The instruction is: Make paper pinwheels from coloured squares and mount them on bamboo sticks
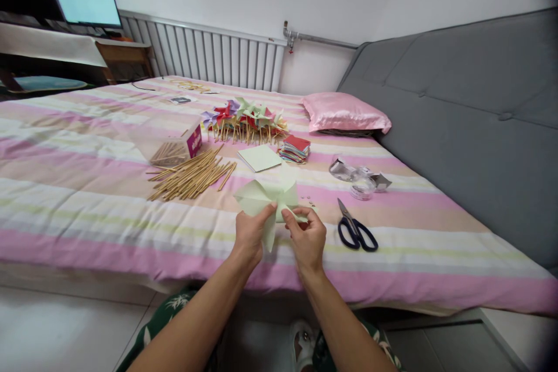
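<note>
On a pink striped bed (87, 186) by a radiator (209, 55), both hands (279, 235) pinch a green paper pinwheel (265, 197).

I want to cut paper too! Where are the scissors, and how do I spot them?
Look at the striped bed, near its front edge. Just right of the right hand lie the scissors, shut, the only thing there with dark looped handles.

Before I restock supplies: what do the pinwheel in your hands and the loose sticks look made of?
Pinwheel: seemingly thin matte paper, pale green, with sharp folded creases. Sticks: probably bare wood or bamboo, tan and unpainted; too small to tell which.
</note>
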The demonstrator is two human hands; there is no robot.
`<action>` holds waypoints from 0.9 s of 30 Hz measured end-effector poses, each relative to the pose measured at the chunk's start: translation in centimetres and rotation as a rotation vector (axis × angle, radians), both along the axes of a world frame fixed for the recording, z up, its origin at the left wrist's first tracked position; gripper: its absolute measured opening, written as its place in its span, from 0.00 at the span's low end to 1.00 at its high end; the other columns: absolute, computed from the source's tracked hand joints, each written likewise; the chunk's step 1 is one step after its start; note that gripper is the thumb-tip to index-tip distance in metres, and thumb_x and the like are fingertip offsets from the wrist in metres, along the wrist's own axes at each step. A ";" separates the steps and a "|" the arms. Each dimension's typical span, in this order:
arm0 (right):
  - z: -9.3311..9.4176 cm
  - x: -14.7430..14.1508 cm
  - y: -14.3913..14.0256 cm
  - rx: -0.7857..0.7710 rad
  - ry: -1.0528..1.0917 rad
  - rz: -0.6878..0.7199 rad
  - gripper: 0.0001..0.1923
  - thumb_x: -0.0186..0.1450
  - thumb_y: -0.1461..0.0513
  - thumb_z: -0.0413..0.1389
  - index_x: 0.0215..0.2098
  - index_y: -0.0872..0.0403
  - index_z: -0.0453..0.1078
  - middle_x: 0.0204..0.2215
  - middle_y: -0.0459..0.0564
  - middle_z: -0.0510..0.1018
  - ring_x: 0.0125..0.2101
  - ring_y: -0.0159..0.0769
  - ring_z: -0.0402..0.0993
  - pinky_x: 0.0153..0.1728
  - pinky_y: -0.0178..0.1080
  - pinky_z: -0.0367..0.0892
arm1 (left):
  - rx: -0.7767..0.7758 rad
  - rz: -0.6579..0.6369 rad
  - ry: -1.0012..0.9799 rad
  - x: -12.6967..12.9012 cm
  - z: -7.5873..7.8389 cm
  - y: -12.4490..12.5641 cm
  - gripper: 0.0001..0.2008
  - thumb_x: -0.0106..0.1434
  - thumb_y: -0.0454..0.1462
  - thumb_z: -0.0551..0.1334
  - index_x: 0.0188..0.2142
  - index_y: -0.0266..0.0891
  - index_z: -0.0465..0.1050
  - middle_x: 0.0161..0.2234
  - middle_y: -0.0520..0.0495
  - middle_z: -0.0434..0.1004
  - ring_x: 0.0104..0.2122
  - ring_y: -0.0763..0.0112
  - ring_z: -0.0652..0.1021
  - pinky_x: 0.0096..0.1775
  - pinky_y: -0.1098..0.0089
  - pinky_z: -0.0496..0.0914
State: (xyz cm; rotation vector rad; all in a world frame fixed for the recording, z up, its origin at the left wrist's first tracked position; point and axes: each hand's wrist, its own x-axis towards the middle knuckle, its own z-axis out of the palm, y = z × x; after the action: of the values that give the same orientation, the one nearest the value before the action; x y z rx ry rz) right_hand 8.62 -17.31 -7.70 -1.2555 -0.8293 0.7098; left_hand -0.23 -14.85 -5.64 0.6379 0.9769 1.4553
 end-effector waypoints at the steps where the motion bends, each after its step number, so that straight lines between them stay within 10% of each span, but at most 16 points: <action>1: 0.0 -0.2 0.0 0.031 0.030 -0.029 0.20 0.51 0.52 0.65 0.34 0.53 0.64 0.23 0.42 0.71 0.20 0.29 0.67 0.20 0.31 0.61 | -0.007 -0.003 -0.021 0.0 0.0 0.0 0.21 0.41 0.37 0.72 0.36 0.33 0.76 0.34 0.44 0.81 0.31 0.66 0.79 0.35 0.68 0.71; 7: -0.1 -0.6 0.3 0.011 0.292 -0.103 0.37 0.46 0.54 0.67 0.49 0.50 0.55 0.49 0.55 0.68 0.31 0.31 0.73 0.30 0.33 0.69 | -0.016 0.018 -0.034 0.4 0.2 -0.3 0.20 0.41 0.37 0.72 0.36 0.33 0.76 0.35 0.43 0.81 0.34 0.64 0.79 0.38 0.67 0.71; 13: 0.5 -0.3 0.5 -0.111 0.596 0.115 0.19 0.46 0.56 0.66 0.32 0.55 0.70 0.34 0.50 0.79 0.29 0.34 0.75 0.24 0.33 0.67 | -0.009 -0.006 -0.035 1.2 -0.2 -0.8 0.17 0.42 0.35 0.72 0.34 0.33 0.76 0.33 0.45 0.81 0.31 0.67 0.78 0.35 0.69 0.72; 27: 1.0 0.6 0.6 -0.059 0.709 0.112 0.21 0.44 0.63 0.67 0.38 0.56 0.73 0.36 0.50 0.81 0.37 0.43 0.77 0.34 0.40 0.73 | -0.068 -0.225 -0.055 0.3 0.1 -0.7 0.15 0.46 0.40 0.70 0.34 0.35 0.76 0.31 0.47 0.80 0.29 0.70 0.77 0.32 0.71 0.70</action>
State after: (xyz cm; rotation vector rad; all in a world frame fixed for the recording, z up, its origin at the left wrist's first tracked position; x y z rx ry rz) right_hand 9.17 -16.71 -6.66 -0.9085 -0.2934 1.1831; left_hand 0.06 -15.54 -5.58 0.6338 0.8783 1.2299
